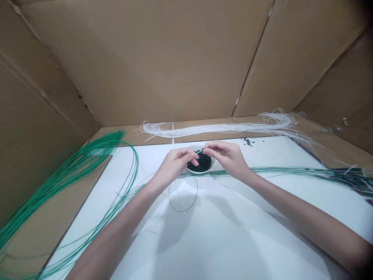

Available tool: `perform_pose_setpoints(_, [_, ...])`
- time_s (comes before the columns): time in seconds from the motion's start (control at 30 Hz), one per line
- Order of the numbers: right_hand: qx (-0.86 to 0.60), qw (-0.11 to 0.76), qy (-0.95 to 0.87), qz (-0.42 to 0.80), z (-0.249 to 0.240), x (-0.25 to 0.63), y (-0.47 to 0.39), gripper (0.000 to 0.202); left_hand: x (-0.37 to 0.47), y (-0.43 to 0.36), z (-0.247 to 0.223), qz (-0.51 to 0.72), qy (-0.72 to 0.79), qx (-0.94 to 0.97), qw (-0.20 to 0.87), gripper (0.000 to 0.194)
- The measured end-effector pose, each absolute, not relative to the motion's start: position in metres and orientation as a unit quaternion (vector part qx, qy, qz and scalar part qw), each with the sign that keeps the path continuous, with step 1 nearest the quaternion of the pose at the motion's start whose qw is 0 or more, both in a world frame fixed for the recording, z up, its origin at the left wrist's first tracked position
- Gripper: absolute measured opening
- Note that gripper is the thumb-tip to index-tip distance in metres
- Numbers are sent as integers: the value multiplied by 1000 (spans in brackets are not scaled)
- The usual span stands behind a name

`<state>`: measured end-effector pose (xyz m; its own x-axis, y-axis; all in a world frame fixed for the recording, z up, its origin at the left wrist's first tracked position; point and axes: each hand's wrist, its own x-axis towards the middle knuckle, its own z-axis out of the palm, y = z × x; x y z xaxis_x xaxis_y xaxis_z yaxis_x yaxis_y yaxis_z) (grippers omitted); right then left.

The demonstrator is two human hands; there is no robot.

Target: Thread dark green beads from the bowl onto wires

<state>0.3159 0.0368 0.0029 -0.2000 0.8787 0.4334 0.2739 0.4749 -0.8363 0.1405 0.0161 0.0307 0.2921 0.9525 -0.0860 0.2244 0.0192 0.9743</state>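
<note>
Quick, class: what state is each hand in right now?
Left hand: closed, pinching a thin strand.
Right hand: closed, pinching at the strand too; any small piece there is too tiny to tell.

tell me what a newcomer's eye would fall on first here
Probably the bright green bundle of strands, sweeping along the left side of the picture. Next, at the centre, the left hand and right hand pinch a thin strand between them above a pale bowl of small dark pieces. Behind them, a white bundle of strands stretches across the cardboard.
</note>
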Motion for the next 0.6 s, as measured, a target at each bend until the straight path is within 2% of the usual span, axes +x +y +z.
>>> perform_pose_setpoints(0.33, [-363,410,-718,430,4,318,39,23,140,15,31,320,475,654,495,25])
perform_pose_setpoints(0.6, [-388,418,-736,365,6,318,40,22,139,19,27,329,482,602,545,23])
